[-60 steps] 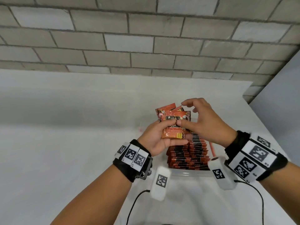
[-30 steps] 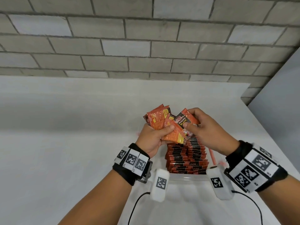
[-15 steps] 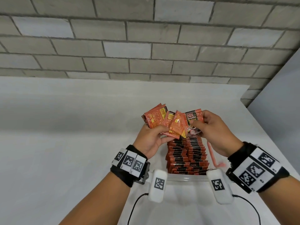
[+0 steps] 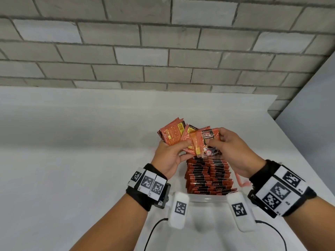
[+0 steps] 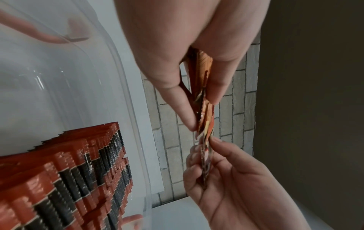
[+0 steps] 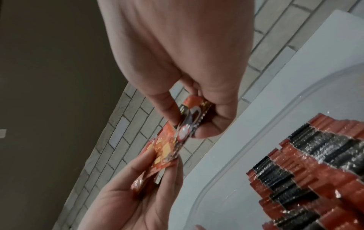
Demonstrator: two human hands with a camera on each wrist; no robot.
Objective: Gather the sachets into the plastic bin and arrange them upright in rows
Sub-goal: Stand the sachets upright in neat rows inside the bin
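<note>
Above the clear plastic bin (image 4: 208,198), my left hand (image 4: 174,151) grips a fanned bunch of orange sachets (image 4: 174,135). My right hand (image 4: 226,144) pinches one sachet (image 4: 210,140) at the fan's right end, its dark printed face toward me. Below them, two rows of upright orange-and-black sachets (image 4: 208,175) fill the bin. The left wrist view shows the bunch of sachets (image 5: 202,91) edge-on between thumb and fingers, with the bin's rows (image 5: 65,175) at lower left. In the right wrist view, thumb and forefinger pinch the one sachet (image 6: 189,123) beside the bin's rows (image 6: 315,163).
The bin stands on a white table (image 4: 72,178) near its right edge. A grey brick wall (image 4: 163,51) rises behind the table. A pink strip (image 4: 239,180) lies at the bin's right side. Cables (image 4: 154,230) trail over the table in front.
The neat stack in my left hand has spread into a fan. My right hand has shifted to the right end and turned one sachet's printed face toward me.
</note>
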